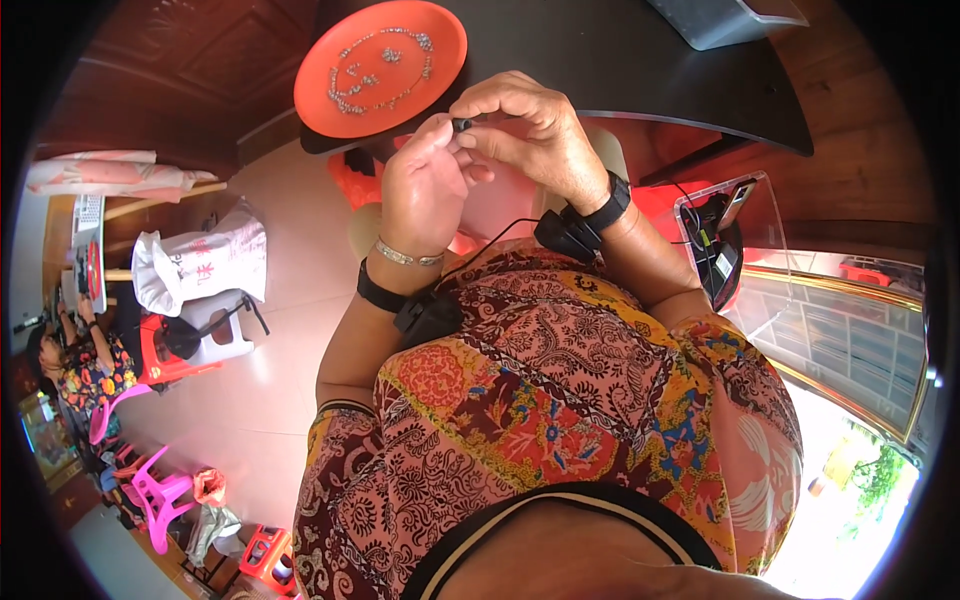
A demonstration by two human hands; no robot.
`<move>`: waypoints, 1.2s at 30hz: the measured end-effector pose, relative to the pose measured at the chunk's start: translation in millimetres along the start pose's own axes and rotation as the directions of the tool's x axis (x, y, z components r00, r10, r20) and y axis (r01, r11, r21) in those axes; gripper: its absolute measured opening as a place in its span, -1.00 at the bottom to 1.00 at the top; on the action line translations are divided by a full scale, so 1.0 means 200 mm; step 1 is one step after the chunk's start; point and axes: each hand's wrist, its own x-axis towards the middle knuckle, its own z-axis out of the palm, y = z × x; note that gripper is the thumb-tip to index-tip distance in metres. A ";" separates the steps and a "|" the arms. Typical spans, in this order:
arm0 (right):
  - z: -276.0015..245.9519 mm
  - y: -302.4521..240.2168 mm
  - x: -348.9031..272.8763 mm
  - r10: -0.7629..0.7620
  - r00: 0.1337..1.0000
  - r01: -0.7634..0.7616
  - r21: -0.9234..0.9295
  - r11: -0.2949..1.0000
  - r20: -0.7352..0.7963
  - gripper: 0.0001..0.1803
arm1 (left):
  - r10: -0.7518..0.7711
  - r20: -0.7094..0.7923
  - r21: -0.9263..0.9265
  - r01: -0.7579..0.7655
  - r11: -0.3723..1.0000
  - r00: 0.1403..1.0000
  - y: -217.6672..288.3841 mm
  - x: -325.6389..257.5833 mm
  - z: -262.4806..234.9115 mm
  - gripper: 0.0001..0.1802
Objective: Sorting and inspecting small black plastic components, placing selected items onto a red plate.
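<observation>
Black and small, the piece (461,125) sat where both sets of fingertips met, just off the front edge of the worktop (570,55); through my remote view I could not make out what it was. The right hand (525,125) had it narrowly pinched between thumb and forefinger. The left hand (420,190) closed on it from the other side, tips together, its other fingers loosely curled. I judged that two pinches were used because something so tiny needed steadying from both sides, and that the curled fingers were kept back to leave the tips room.

Just beyond the left hand, an orange plate (453,40) lay at the worktop's front left corner, near enough to reach, I reckoned. On it, small grey bits (391,55) formed a ring with clumps inside; the raised rim probably stopped them rolling away. A clear tray (715,25) stood near the back right of the worktop, apart from the plate. Below the right edge I saw a see-through box (778,225) of cables, perhaps there to keep them together. Far left, a white sack (195,270) stood near a red stool (160,345).
</observation>
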 end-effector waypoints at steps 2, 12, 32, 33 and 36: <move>0.01 0.01 -0.01 0.036 0.999 -0.035 0.037 0.999 -0.009 -0.76 | 0.004 -0.035 -0.010 -0.004 1.000 0.999 0.00 -0.01 0.00 -0.81; 0.02 0.02 -0.02 0.066 0.995 -0.072 0.075 0.995 0.070 -0.75 | -0.027 0.028 -0.095 0.030 0.995 0.999 -0.02 -0.01 -0.03 -0.78; 0.05 -0.07 0.09 0.001 0.979 0.035 -0.172 0.985 0.202 -0.76 | 0.130 -0.007 0.099 -0.129 0.987 0.991 0.01 -0.10 -0.11 -0.75; 0.03 -0.05 0.14 -0.062 0.969 0.105 -0.169 0.980 0.240 -0.78 | 0.137 -0.035 0.129 -0.131 0.983 0.990 0.02 -0.11 -0.11 -0.74; 0.03 -0.05 0.30 -0.081 0.950 0.165 -0.265 0.950 0.301 -0.80 | 0.150 -0.063 0.103 -0.143 0.984 0.987 0.04 -0.13 -0.17 -0.72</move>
